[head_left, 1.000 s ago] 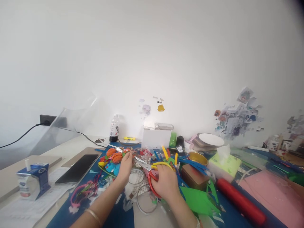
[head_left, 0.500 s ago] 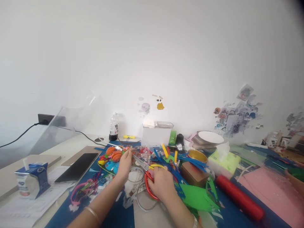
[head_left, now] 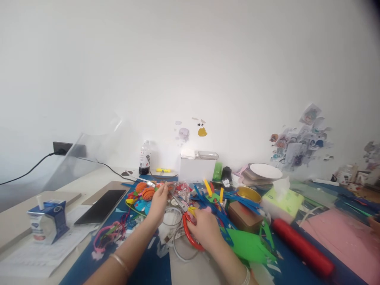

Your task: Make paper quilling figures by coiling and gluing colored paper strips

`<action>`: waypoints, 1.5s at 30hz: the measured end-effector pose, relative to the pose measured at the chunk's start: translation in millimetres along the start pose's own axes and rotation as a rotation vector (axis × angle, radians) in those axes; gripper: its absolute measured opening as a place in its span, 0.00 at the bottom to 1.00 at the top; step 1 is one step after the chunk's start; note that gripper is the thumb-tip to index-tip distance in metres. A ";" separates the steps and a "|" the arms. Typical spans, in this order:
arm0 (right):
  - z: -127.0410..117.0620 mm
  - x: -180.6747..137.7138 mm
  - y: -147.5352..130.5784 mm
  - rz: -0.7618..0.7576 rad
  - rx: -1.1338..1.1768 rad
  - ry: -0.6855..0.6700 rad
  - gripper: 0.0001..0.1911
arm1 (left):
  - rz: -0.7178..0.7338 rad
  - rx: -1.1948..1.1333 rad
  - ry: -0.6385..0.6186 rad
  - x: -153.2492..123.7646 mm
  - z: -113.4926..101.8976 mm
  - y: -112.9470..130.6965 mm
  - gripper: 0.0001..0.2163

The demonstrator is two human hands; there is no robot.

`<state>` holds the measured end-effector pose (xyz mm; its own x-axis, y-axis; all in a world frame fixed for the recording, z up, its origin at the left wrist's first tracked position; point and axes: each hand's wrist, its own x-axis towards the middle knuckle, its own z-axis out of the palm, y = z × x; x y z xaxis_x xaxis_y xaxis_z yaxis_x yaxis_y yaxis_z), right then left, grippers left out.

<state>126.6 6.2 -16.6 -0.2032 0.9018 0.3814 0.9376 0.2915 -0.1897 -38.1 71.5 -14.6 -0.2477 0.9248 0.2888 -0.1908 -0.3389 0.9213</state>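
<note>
Right now my right hand (head_left: 204,227) has its grip closed through the red and yellow plastic handles of the steel-bladed scissors (head_left: 187,215), whose blades point up and left towards my left hand (head_left: 158,202). That hand pinches a small clear plastic scrap (head_left: 172,189) between thumb and fingertips, just at the tips of the blades, over the blue cutting mat (head_left: 148,265) near the middle of the desk (head_left: 89,184). Just left of my left hand lies a heap of orange and blue paper craft shapes (head_left: 142,196); under my wrists are clear plastic rings (head_left: 184,249). Beside my right hand sits a green paper sheet (head_left: 246,247), then a brown box (head_left: 245,217), a gold round tin (head_left: 248,194) and a green tissue pack (head_left: 282,202). A red roll (head_left: 301,247) lies towards the desk's right edge. At the left edge stands a blue and white milk carton (head_left: 47,221), with a black tablet (head_left: 99,201) near it. A dark drink bottle (head_left: 144,158) and a white box (head_left: 197,169) stand along the back edge.
</note>
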 end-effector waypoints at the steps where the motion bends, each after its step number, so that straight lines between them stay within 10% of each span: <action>1: 0.3 0.3 0.6 -0.001 0.013 -0.003 0.10 | 0.001 -0.009 -0.004 -1.1 0.9 1.1 0.20; 45: -9.2 0.0 4.3 -0.006 -0.056 0.178 0.13 | 0.016 -0.375 -0.108 -11.8 5.5 27.7 0.17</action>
<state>133.2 4.5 -9.2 -0.1606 0.8279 0.5375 0.9516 0.2743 -0.1382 -35.2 52.1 8.9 -0.1558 0.9249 0.3467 -0.5264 -0.3748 0.7632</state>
